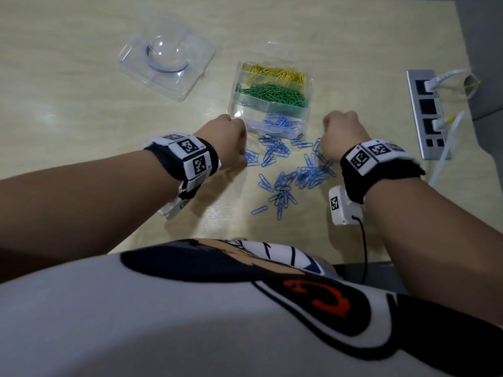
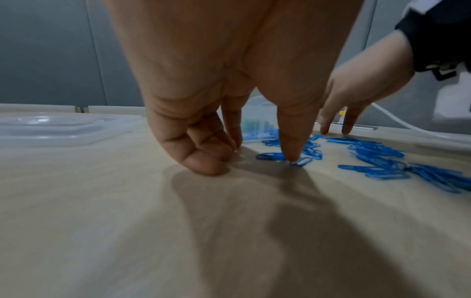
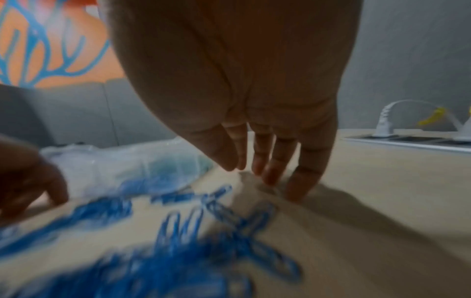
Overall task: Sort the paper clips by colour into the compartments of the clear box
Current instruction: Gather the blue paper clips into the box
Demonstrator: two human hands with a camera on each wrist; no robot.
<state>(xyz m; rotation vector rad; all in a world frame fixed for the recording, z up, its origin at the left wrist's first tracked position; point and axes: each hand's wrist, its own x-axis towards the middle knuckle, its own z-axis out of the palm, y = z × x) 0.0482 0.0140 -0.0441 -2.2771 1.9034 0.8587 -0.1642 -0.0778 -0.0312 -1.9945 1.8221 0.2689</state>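
Loose blue paper clips lie on the bench between both hands, just short of the clear box. The left hand and right hand, fingers relaxed, hold nothing; the left thumb touches one clip.

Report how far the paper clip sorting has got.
Done: yellow clips and green clips fill their own compartments of the clear box. In hand: left hand and right hand work fingertips-down at the loose blue clips. Left: most blue still lies on the table; few are boxed.
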